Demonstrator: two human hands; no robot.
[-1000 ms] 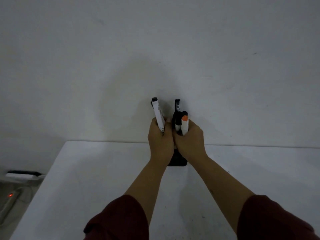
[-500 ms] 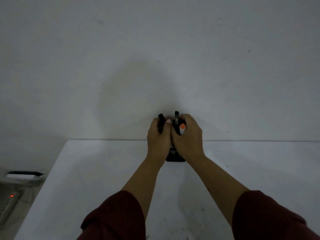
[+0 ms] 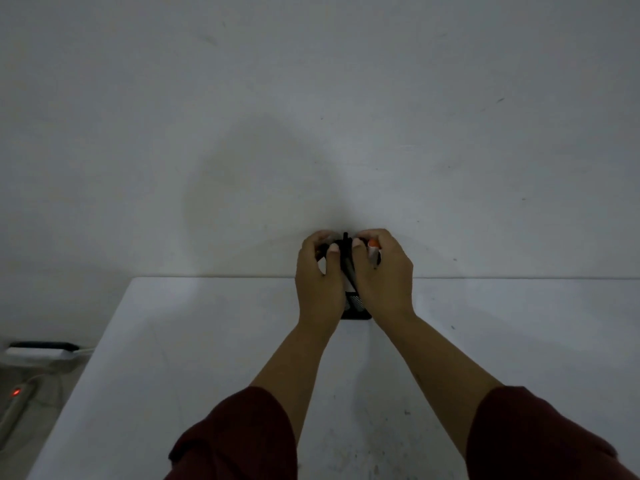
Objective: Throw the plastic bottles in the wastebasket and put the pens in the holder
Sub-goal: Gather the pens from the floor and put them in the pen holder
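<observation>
- Head view: both forearms reach forward over a white worktop (image 3: pixel 207 341) to its far edge, where it meets a plain pale wall (image 3: pixel 311 116).
- A black mesh holder (image 3: pixel 356 306) stands on the worktop at that far edge, mostly hidden; only a strip of its mesh and its base show between the 2 wrists.
- The left hand (image 3: pixel 320 275) curls around the holder's left side, fingers bent over dark pen tops (what exactly they press on is too hidden to tell).
- The right hand (image 3: pixel 384 271) curls around the right side, its fingers closed about a white pen with an orange cap (image 3: pixel 373 249), which points up beside the knuckles.
- A black pen (image 3: pixel 345 251) rises upright between the 2 hands, its clip end above the fingertips and its lower part going down toward the holder.
- Dark red sleeves (image 3: pixel 239 441) cover both arms near the bottom edge.
- At far left, below the worktop, lies a power strip (image 3: pixel 15 400) with 1 red light glowing, and a black-and-white object (unclear) behind it.
</observation>
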